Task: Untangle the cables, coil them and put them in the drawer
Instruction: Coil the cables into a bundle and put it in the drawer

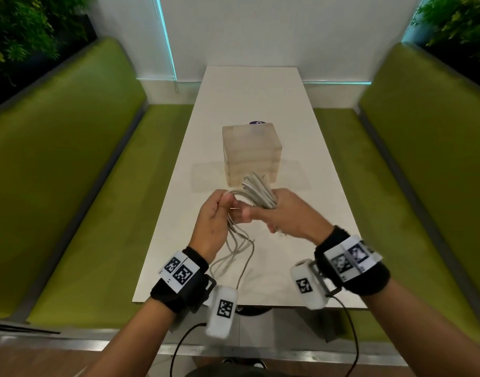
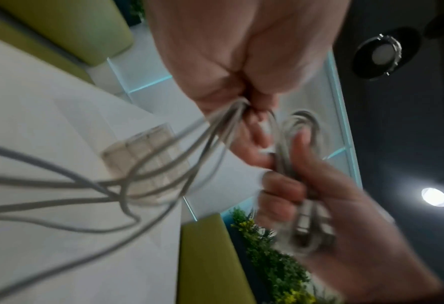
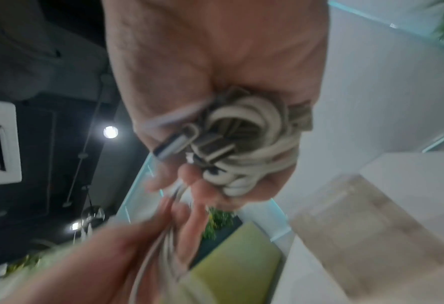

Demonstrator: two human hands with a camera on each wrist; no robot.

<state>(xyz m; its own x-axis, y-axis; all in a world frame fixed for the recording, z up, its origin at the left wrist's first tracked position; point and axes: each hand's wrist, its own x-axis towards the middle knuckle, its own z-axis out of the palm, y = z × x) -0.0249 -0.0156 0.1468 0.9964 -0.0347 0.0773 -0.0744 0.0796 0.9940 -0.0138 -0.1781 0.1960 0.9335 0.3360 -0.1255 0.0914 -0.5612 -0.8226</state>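
Observation:
Both hands are raised over the near half of the white table (image 1: 309,164). My right hand (image 1: 285,213) grips a coiled bundle of grey-white cables (image 1: 258,193), whose loops stick up from the fist. The right wrist view shows the coil (image 3: 257,148) in the palm with metal plugs (image 3: 173,144) at its middle. My left hand (image 1: 214,219) pinches several loose cable strands (image 2: 163,164) that run from the coil and hang down to the table (image 1: 233,257). A translucent drawer box (image 1: 251,153) stands just beyond the hands, its drawers closed.
Green bench seats (image 1: 70,186) run along both sides of the table, and plants (image 1: 18,36) fill the far corners. A small dark purple object (image 1: 257,122) peeks out behind the box. The table's near edge (image 1: 233,303) lies below my wrists.

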